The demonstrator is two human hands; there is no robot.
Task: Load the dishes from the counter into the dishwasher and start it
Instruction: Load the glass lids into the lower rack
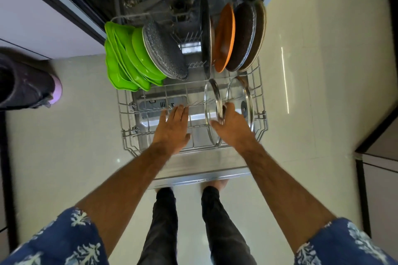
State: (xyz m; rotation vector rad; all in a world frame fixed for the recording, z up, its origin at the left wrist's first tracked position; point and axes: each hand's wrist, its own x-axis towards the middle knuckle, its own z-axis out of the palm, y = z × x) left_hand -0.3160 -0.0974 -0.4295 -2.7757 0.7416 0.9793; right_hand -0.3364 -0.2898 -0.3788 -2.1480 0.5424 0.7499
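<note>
The lower dishwasher rack [127, 135] is pulled out over the open door [200, 170]. Several green plates [120, 60] and a grey speckled plate [165, 51] lean at its left. A dark pan [206, 38], an orange plate [225, 38] and two dark brown plates [244, 36] stand at the right. Two glass lids stand upright at the front right. My right hand [232, 125] grips the nearer glass lid [212, 101] around its knob. The second glass lid [247, 101] stands just right of it. My left hand [172, 127] hovers flat with straight fingers over the rack's middle.
White cabinets [32, 23] flank the dishwasher on the left, and dark-framed cabinets [377, 157] stand at the right. A dark bag with a purple base [28, 84] sits on the pale tiled floor at the left. My legs and bare feet stand just in front of the door.
</note>
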